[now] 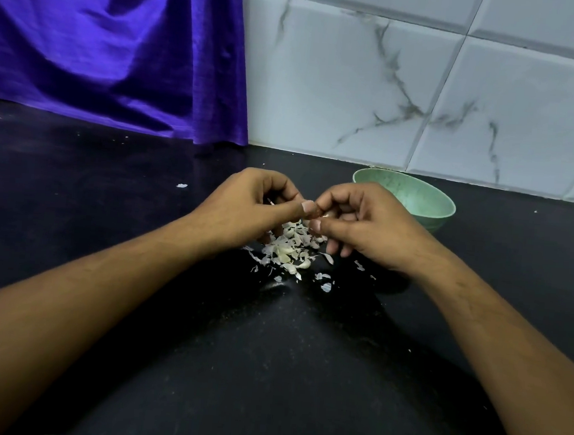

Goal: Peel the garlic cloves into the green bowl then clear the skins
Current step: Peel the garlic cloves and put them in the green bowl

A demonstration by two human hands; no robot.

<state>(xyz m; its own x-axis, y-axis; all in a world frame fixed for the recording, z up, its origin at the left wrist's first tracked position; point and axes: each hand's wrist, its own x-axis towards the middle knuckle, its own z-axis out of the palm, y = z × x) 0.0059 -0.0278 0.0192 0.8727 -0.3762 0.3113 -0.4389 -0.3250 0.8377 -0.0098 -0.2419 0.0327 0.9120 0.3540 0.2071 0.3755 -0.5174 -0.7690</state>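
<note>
Both hands are up over the black counter [268,353], fingertips meeting mid-frame. Left hand [256,203] has its fingers curled, thumb extended toward the right hand. Right hand [364,223] is also curled, thumb and forefinger closed in at the same spot. Between them they pinch a garlic clove [321,214]; only a sliver of it shows, the rest is hidden by the fingers, so I can't tell how much skin is on it.

Directly below the hands, on the counter, is the pile of skins and cloves [290,248]: mostly papery white flakes with a few pale cloves mixed in. Loose flakes trail off toward the near side and the right. The right hand's lower fingers hang just above the pile's right edge.

Green bowl [417,200] sits behind the right hand, near the tiled wall [426,91], partly covered by the knuckles. Can't see any contents.

One stray skin flake [181,185] lies off to the left, well apart from the pile. Purple cloth [113,49] hangs at back left.
</note>
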